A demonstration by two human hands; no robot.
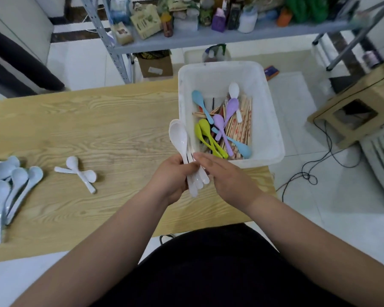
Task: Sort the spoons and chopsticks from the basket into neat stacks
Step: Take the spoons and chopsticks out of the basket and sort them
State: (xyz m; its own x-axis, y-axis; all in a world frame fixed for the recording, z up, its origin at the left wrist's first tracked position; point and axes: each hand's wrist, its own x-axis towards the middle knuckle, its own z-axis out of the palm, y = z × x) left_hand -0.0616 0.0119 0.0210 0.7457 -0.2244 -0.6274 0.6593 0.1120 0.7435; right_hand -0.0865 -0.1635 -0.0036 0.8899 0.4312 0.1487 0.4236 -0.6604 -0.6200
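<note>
One wooden table [98, 129], left hand [171, 180] gripping white spoons [180, 136], right hand [228, 178] straight-fingered against them, tiled floor [341, 207], cluttered shelf [208, 37]

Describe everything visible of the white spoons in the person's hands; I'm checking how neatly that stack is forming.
The white spoons look like glossy plastic, several nested, bowls pointing away from the person, handle ends fanned toward them. The left hand grips the handles; the right hand touches them with straight fingers from the right. They're held above the table, beside the basket.
</note>
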